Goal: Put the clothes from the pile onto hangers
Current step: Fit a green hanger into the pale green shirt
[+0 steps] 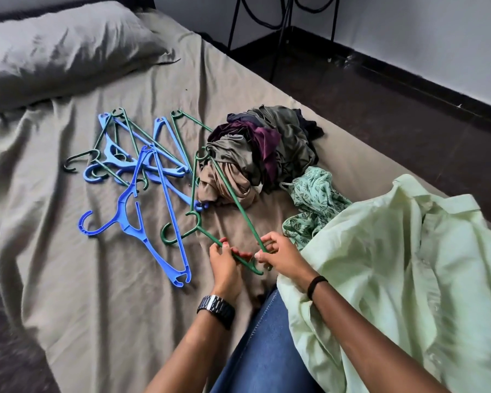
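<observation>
A dark green plastic hanger (227, 194) lies tilted across the bed, its far end on the clothes pile (261, 148). My left hand (224, 265) grips its near arm and my right hand (278, 256) pinches the near corner. A pale green shirt (394, 265) is draped over my right leg and the bed, under my right forearm. A leaf-print green garment (315, 199) lies between the pile and the shirt. Several blue and green hangers (136, 163) are scattered to the left.
A grey pillow (54, 49) sits at the head of the bed. The bed sheet (82, 279) is olive and wrinkled. The bed's right edge drops to a dark floor (380, 114), where a black metal stand (284, 24) is by the wall.
</observation>
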